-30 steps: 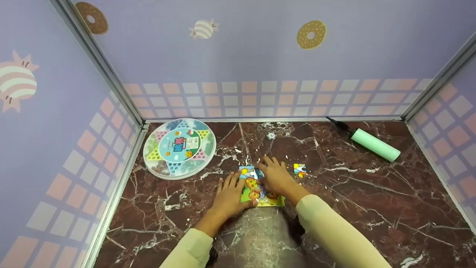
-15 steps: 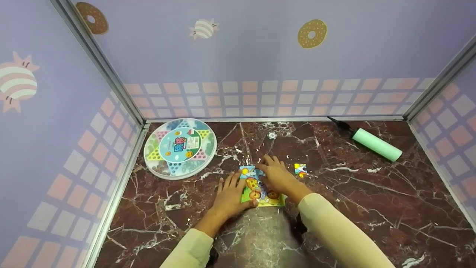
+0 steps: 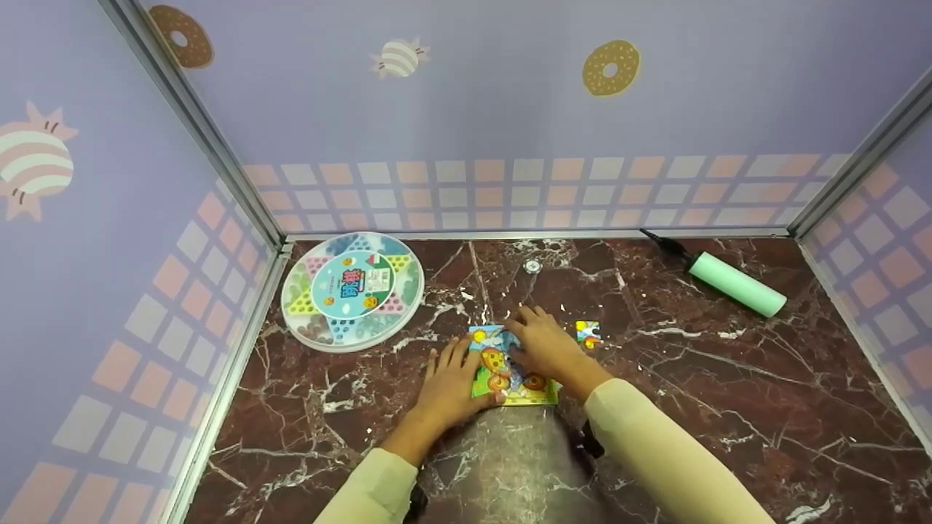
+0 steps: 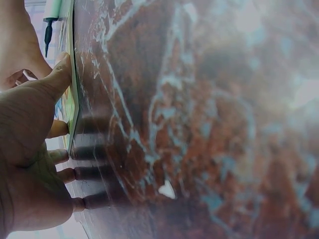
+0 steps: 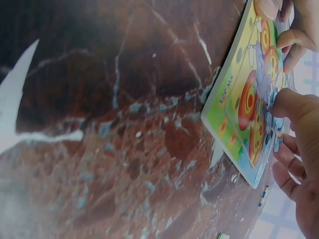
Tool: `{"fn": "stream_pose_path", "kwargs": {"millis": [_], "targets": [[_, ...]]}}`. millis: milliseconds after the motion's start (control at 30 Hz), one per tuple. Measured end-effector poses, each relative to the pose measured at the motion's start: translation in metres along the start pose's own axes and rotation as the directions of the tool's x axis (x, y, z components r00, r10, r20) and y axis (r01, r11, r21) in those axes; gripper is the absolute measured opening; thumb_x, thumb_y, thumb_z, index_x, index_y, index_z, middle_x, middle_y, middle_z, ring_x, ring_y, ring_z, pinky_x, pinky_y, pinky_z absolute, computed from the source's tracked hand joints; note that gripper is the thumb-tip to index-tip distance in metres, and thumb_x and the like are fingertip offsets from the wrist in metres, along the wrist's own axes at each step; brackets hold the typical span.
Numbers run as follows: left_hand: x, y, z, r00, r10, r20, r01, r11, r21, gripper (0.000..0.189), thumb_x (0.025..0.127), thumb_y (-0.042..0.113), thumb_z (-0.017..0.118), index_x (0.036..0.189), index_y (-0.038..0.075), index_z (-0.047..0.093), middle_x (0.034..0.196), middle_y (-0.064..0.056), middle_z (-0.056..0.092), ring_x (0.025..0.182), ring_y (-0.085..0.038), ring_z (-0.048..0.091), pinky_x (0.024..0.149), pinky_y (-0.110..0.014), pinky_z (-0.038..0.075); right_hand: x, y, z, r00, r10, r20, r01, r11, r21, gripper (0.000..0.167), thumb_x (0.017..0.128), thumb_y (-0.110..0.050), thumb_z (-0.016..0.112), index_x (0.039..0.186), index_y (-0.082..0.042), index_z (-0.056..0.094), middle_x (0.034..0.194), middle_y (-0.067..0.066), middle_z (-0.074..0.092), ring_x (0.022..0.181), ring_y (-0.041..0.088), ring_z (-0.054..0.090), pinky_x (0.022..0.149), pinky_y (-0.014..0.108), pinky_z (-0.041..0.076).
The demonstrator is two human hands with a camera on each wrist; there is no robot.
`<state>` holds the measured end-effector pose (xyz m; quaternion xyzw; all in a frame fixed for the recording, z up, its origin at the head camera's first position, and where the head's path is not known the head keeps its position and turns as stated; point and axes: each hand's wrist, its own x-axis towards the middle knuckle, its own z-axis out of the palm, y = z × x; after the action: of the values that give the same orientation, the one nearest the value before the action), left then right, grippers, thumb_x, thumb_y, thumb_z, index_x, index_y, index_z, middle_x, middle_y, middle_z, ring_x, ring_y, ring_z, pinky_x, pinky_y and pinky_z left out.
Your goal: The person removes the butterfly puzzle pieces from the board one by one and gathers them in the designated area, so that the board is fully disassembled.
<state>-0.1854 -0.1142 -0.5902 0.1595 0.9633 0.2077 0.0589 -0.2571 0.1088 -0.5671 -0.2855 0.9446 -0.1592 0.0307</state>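
A colourful cartoon jigsaw puzzle (image 3: 494, 362) lies flat on the marble-patterned surface. My left hand (image 3: 449, 378) rests along its left side with extended fingers, the thumb at the front edge. In the left wrist view the left hand (image 4: 35, 119) touches the puzzle's rim (image 4: 74, 99). Over the puzzle's upper right is my right hand (image 3: 545, 346), covering that part. The right wrist view has the right hand (image 5: 299, 134) pinching a bluish puzzle piece (image 5: 279, 133) between thumb and fingers, against the puzzle (image 5: 239, 114). How far the piece sits in is hidden.
One loose puzzle piece (image 3: 587, 332) lies right of the puzzle. A round Chinese checkers set (image 3: 352, 291) is at the back left. A small round silvery item (image 3: 532, 266) lies behind the puzzle. A green hand pump (image 3: 737, 284) lies at the back right, near the patterned walls.
A pale gap seen beside the right fingers one second ago has closed as the bluish piece came down onto the puzzle. The left hand has stayed put.
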Motion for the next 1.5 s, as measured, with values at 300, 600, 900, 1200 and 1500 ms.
{"fn": "stream_pose_path", "kwargs": {"millis": [300, 600, 900, 1200, 1500], "targets": [[0.000, 0.000, 0.000, 1.000, 0.001, 0.005, -0.001, 1.000, -0.005, 0.085, 0.093, 0.064, 0.080, 0.152, 0.009, 0.055, 0.179, -0.019, 0.034, 0.167, -0.046, 0.030, 0.134, -0.074, 0.023, -0.011, 0.019, -0.007, 0.985, -0.100, -0.142, 0.102, 0.995, 0.009, 0.044, 0.097, -0.014, 0.081, 0.139, -0.002, 0.072, 0.120, 0.022, 0.070, 0.113, 0.044, 0.068, 0.119, 0.068, 0.050], [0.000, -0.001, 0.000, 1.000, 0.004, -0.007, -0.004, 1.000, -0.016, 0.078, 0.091, 0.064, 0.082, 0.143, 0.010, 0.060, 0.178, -0.020, 0.036, 0.166, -0.047, 0.031, 0.134, -0.074, 0.023, -0.026, 0.045, -0.015, 0.957, -0.154, -0.246, 0.147, 0.988, -0.049, 0.042, 0.092, -0.013, 0.084, 0.130, 0.001, 0.074, 0.116, 0.020, 0.073, 0.104, 0.041, 0.070, 0.109, 0.059, 0.057], [0.000, 0.001, 0.000, 1.000, -0.005, -0.002, 0.005, 1.000, -0.019, 0.079, 0.089, 0.063, 0.083, 0.143, 0.010, 0.059, 0.178, -0.020, 0.035, 0.167, -0.048, 0.030, 0.134, -0.074, 0.021, -0.042, 0.073, -0.021, 0.923, -0.205, -0.327, 0.160, 0.974, -0.159, 0.040, 0.086, -0.015, 0.088, 0.123, -0.002, 0.078, 0.111, 0.018, 0.076, 0.095, 0.038, 0.067, 0.088, 0.055, 0.062], [-0.001, 0.001, 0.000, 1.000, -0.003, -0.001, 0.003, 1.000, -0.028, 0.074, 0.090, 0.063, 0.083, 0.138, 0.012, 0.060, 0.179, -0.019, 0.034, 0.167, -0.048, 0.029, 0.134, -0.075, 0.021, -0.062, 0.099, -0.031, 0.950, -0.104, -0.293, 0.070, 0.990, -0.126, 0.043, 0.087, -0.016, 0.089, 0.126, -0.002, 0.078, 0.116, 0.018, 0.076, 0.107, 0.042, 0.068, 0.101, 0.061, 0.060], [-0.002, 0.002, -0.001, 1.000, -0.014, 0.009, 0.014, 0.999, -0.046, 0.074, 0.092, 0.062, 0.083, 0.143, 0.012, 0.060, 0.181, -0.018, 0.032, 0.169, -0.047, 0.026, 0.135, -0.074, 0.018, -0.079, 0.125, -0.036, 0.967, -0.043, -0.249, 0.012, 0.992, -0.126, 0.044, 0.091, -0.016, 0.087, 0.131, 0.000, 0.075, 0.123, 0.024, 0.076, 0.116, 0.050, 0.071, 0.119, 0.072, 0.048]]}}
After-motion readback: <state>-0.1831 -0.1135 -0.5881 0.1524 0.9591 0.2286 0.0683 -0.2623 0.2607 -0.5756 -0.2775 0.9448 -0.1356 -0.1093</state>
